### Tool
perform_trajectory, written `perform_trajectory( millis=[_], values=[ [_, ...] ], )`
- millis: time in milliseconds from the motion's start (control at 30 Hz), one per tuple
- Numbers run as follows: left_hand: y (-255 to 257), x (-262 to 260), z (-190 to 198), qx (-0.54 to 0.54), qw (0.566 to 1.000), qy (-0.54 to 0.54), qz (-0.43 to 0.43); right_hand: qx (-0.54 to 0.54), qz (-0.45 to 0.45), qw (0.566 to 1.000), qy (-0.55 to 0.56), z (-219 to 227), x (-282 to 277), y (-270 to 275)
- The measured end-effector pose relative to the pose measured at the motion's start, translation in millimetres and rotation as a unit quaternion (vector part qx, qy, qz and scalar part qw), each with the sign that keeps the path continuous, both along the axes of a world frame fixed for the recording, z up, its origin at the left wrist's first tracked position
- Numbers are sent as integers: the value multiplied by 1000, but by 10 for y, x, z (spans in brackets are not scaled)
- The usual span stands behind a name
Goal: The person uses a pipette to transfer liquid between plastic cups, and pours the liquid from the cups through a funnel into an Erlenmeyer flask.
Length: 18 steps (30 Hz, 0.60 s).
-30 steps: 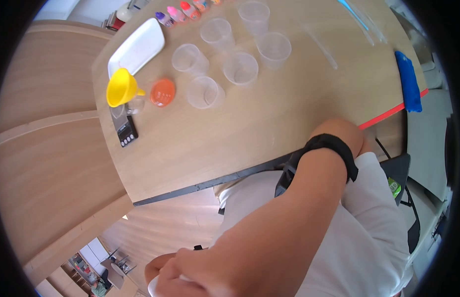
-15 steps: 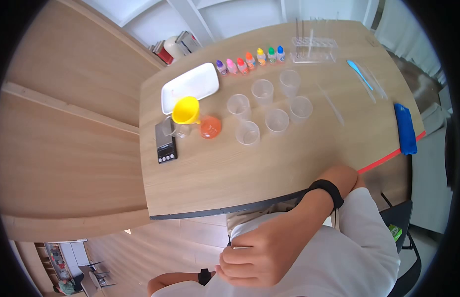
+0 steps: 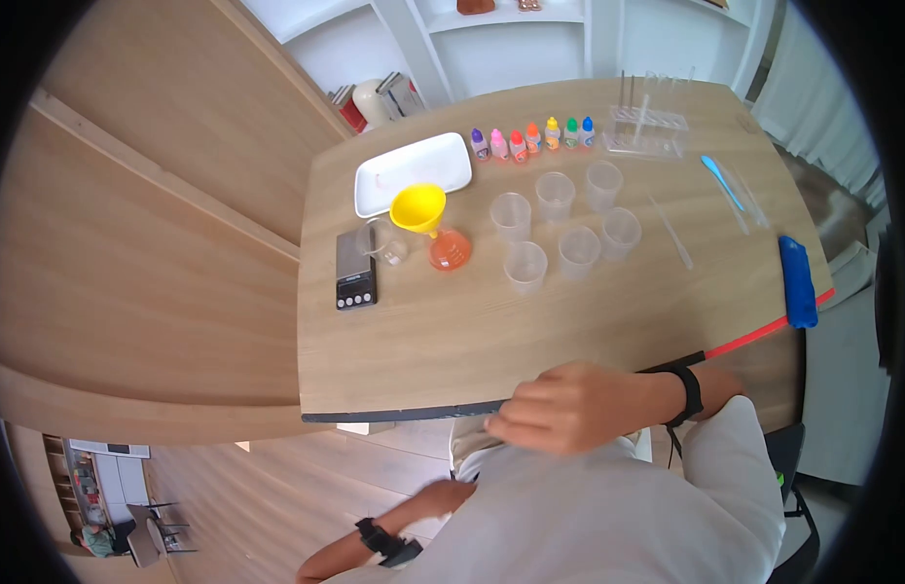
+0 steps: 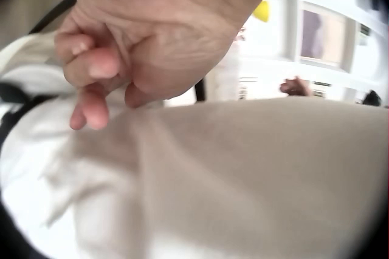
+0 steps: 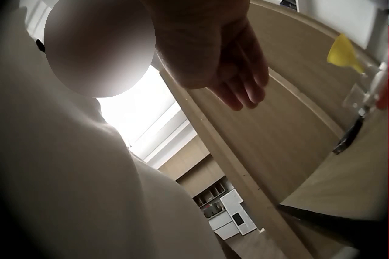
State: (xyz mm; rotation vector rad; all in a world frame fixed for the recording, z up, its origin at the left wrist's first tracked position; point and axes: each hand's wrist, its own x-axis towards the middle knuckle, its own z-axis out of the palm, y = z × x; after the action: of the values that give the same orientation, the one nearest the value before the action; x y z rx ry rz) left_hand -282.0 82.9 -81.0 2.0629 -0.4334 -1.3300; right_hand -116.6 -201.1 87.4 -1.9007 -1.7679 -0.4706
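My right hand (image 3: 567,407) hovers by the table's near edge, in front of the white shirt; in the right wrist view the same hand (image 5: 203,34) has loosely bent fingers and holds nothing. Lower down, my left hand (image 3: 443,497) is close to the shirt at waist height. The left wrist view shows that hand (image 4: 161,37) with its fingers loosely curled and empty, above the pale cloth. Nearest on the table are clear plastic cups (image 3: 524,267), a round vessel of orange liquid (image 3: 450,253) and a yellow funnel (image 3: 417,206); what bears the funnel I cannot tell.
A scale (image 3: 355,273) and white tray (image 3: 414,172) are at the left. Small colored bottles (image 3: 518,147) stand behind the cups, a tube rack (image 3: 646,134) at the back right. Droppers, a light-blue tool (image 3: 722,181) and a blue cloth roll (image 3: 797,282) lie at the right.
The head view has tilted up, showing more of the table's far side. My right hand has moved away from the lower left, up and right toward the table's edge; my left hand now shows beneath it.
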Motion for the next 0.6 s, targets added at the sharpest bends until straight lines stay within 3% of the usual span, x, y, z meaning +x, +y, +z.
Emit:
perform_trajectory(
  millis=[33,67,100,133,167,233,267,333,367,433,467,600],
  values=[
    [-113,273,364,6,994,36,104,7,-47,999,15,-55,-16,-42],
    [-114,474,623,-62,985,16,160,0,-50,999,18,-113,-23,-76],
    [-216,649,900,-41,965,39,254,23,-115,992,55,-179,-20,-104],
    [-187,708,923,-152,945,5,288,46,-179,979,90,-243,-17,-139],
    [-225,816,1069,-193,928,-3,319,41,-182,978,91,-295,-6,-201],
    [-272,958,1190,-230,921,-56,311,101,-329,924,169,-413,14,-340],
    [-283,1027,1236,-261,909,-113,304,97,-331,924,167,-513,18,-393],
    [-285,1185,1332,-286,895,-117,321,164,-431,855,238,-703,45,-493],
    [-283,1272,1355,-307,880,-123,340,159,-432,856,234,-729,43,-535],
    [-280,1473,1344,-325,856,-162,367,156,-486,814,276,-758,33,-599],
    [-270,1571,1332,-336,833,-200,392,152,-485,817,273,-783,28,-622],
    [-149,1945,1277,-315,806,-253,433,124,-520,805,259,-900,6,-656]
  ],
)
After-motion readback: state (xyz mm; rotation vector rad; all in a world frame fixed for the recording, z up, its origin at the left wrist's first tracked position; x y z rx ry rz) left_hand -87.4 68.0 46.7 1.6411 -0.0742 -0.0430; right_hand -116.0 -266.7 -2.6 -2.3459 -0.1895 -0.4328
